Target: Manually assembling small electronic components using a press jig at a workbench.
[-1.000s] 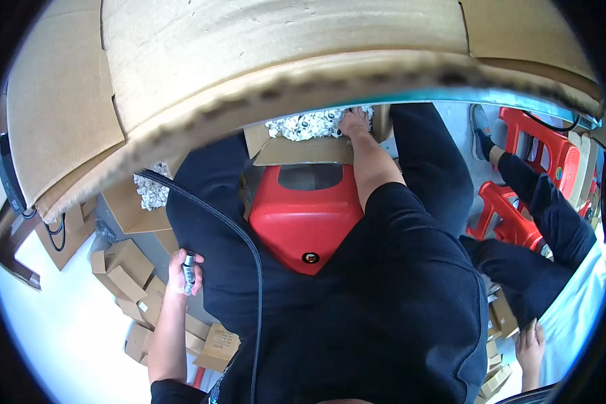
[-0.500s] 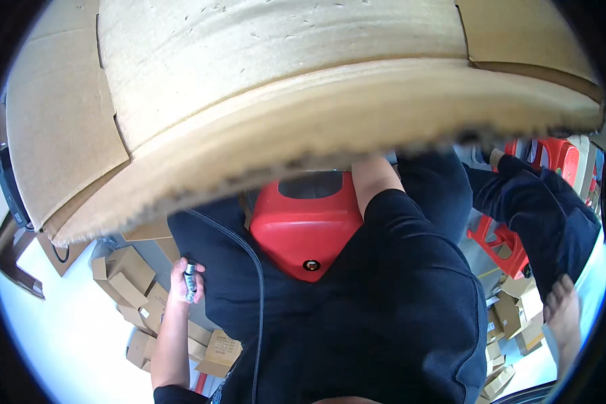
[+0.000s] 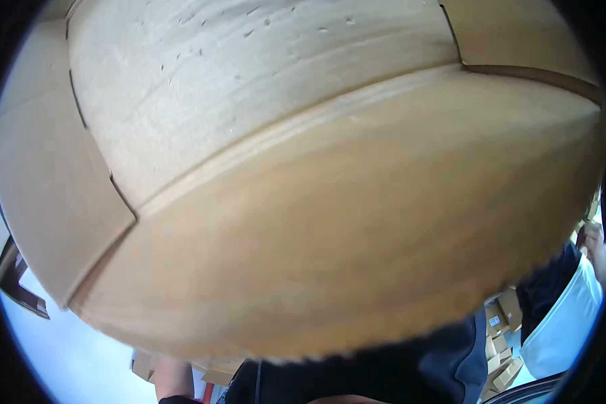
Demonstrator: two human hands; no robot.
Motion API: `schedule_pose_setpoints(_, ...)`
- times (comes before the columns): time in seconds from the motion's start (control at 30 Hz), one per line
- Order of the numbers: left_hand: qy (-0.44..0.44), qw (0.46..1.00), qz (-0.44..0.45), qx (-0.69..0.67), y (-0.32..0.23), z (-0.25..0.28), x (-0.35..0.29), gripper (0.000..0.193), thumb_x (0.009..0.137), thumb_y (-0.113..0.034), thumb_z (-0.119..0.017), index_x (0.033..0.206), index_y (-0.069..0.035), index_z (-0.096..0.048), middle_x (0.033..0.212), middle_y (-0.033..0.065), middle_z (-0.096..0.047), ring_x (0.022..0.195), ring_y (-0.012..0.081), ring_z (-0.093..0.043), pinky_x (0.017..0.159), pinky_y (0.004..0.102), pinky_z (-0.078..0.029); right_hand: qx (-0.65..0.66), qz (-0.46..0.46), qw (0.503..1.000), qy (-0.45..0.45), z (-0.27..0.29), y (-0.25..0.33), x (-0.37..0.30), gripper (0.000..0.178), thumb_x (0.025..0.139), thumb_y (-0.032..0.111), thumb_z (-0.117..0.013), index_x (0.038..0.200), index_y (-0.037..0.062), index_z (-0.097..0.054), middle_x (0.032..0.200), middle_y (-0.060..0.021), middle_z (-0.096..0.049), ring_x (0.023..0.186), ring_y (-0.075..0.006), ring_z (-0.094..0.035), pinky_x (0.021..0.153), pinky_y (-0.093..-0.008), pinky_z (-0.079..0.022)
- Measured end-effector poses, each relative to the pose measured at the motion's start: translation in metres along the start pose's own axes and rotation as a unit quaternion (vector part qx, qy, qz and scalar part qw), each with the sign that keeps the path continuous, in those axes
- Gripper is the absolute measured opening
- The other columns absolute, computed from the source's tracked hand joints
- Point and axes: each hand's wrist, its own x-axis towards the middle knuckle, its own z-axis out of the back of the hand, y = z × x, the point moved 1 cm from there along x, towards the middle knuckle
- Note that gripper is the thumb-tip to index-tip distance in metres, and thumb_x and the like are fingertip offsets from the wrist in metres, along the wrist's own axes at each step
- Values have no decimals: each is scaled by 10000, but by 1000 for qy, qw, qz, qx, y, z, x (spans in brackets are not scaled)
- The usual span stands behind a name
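A large opened cardboard box (image 3: 269, 114) fills most of the view, very near. Its front flap (image 3: 343, 242) hangs down before my body, and the lower edge is smeared by motion. Below that flap, at the lower left, a short length of my left forearm (image 3: 173, 380) shows. My left hand is hidden behind the cardboard. Neither my right hand nor my right arm can be seen. What either hand touches is hidden.
Several small cardboard boxes (image 3: 508, 313) lie at the lower right. Beside them another person's hand (image 3: 592, 237) shows, with dark and white cloth (image 3: 564, 323) below it. At the far left a brown cardboard piece (image 3: 21, 283) stands against a pale surface.
The front flap has come down over the view, covering my lap, the red stool and my left hand, which held something small and silvery. The other person's hand now appears higher.
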Motion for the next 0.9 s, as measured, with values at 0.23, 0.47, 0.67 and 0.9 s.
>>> schedule_pose_setpoints(0.23, 54, 999, 5, -9, 0, 10, 19, 642, 901, -611, -447, 813, -18, -676, 494, 136, -584, 265, 295, -462, 226, 359, -358, -79, 76, 894, -435, -35, -3, -36, 436, 887, 281, -523, 1303, 153, -544, 1393, -121, -490, 1321, -327, -411, 1095, -522, -285)
schedule_pose_setpoints(0.47, 34, 999, 2, -15, 0, 18, 11, 640, 910, -599, -440, 828, -10, -679, 497, 144, -584, 267, 297, -464, 230, 361, -364, -77, 93, 879, -461, -33, 18, -58, 417, 888, 281, -523, 1277, 134, -556, 1357, -141, -517, 1259, -344, -469, 1055, -476, -359)
schedule_pose_setpoints(0.67, 87, 996, -1, -8, -4, 10, 20, 643, 923, -595, -415, 848, -14, -681, 488, 150, -573, 262, 290, -454, 230, 356, -359, 74, 73, 896, -431, -12, -1, -28, 430, 873, 328, -541, 1225, 86, -592, 1313, -200, -537, 1212, -380, -492, 1044, -440, -378)
schedule_pose_setpoints(0.9, 85, 996, 18, 16, -18, -36, 21, 646, 928, -596, -401, 858, -18, -680, 470, 148, -558, 256, 281, -445, 226, 352, -351, 50, 52, 885, -459, -14, -57, 43, 438, 792, 321, -550, 1067, 2, -668, 1213, -297, -560, 1165, -430, -491, 1051, -437, -364)
